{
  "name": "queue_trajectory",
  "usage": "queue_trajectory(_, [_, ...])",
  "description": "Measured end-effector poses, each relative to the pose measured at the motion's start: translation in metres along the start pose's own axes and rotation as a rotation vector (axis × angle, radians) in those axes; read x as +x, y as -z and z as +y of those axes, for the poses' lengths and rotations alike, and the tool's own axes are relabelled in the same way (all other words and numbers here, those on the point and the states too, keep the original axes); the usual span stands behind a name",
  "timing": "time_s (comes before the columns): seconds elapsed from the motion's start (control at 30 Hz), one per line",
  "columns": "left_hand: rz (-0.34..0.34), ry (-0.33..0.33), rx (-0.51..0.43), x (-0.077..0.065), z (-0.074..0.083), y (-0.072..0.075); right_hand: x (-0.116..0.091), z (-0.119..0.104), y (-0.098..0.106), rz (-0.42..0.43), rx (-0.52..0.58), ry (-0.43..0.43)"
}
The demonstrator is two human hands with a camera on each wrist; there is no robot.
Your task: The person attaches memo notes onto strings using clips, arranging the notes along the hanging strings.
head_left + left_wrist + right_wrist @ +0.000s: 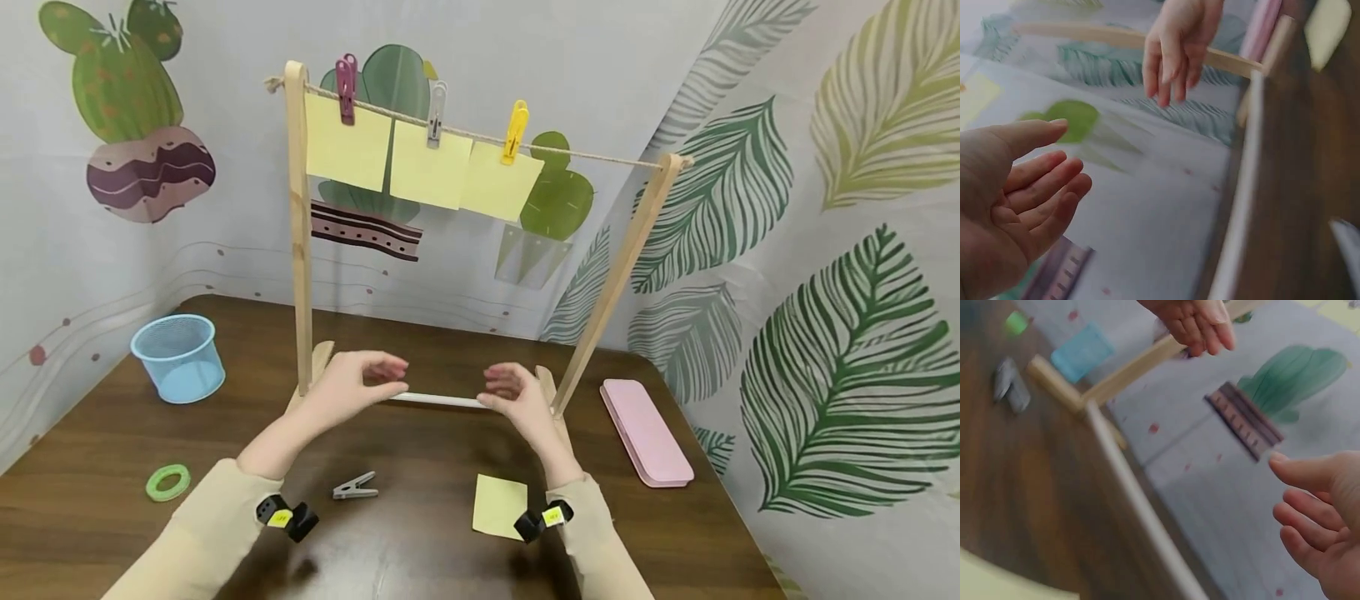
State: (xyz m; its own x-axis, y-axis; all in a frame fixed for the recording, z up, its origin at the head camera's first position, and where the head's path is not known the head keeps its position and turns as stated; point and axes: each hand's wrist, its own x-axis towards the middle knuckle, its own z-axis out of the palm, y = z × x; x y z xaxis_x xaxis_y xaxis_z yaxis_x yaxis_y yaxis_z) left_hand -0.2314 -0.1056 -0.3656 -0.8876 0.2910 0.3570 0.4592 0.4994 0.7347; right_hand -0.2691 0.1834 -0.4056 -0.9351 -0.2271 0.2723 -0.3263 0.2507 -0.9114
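Observation:
My left hand (pixel 352 383) and right hand (pixel 519 402) hover facing each other, fingers loosely bent, above the white rod (pixel 438 401) of a wooden frame (pixel 302 233). Both wrist views show nothing between the fingers of the left hand (pixel 1022 206) or right hand (pixel 1325 519). Across the frame's top runs a string (pixel 585 155). Three yellow paper notes hang there, under a purple clothespin (pixel 346 87), a grey clothespin (pixel 436 117) and a yellow clothespin (pixel 515 133). Nearer me on the table lie a loose grey clothespin (pixel 355 487) and a yellow paper note (pixel 498 507).
At the table's left stands a light-blue mesh basket (pixel 180 367), with a green ring (pixel 167 482) nearer me. A pink case (pixel 647 433) lies by the right edge. The frame's uprights rise beyond each hand, before a patterned backdrop (pixel 247 167).

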Motion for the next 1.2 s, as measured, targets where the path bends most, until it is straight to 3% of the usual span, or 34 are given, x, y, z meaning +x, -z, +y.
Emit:
queue_trajectory(0.2, [-0.125,0.047,0.026,-0.017,-0.042,-0.016,-0.014,0.025,0.002,-0.188,-0.200,-0.020])
queue_trajectory(0.4, [-0.273,0.089,0.019,-0.029,-0.060,-0.020,-0.024,0.029,0.000,-0.439,-0.279,-0.052])
queue_trajectory(0.63, [-0.422,0.162,0.042,-0.040,-0.061,-0.019,-0.030,0.031,0.002,-0.518,-0.290,-0.068])
queue_trajectory(0.77, [-0.480,0.189,0.101,-0.044,-0.059,-0.017,-0.030,0.034,0.005,-0.563,-0.331,-0.058])
queue_trajectory(1.0, [-0.513,0.267,0.212,-0.049,-0.052,-0.019,-0.032,0.039,0.003,-0.626,-0.377,-0.048])
queue_trajectory(1.2, [-0.515,0.305,0.236,-0.049,-0.048,-0.023,-0.034,0.041,0.000,-0.635,-0.391,-0.059])
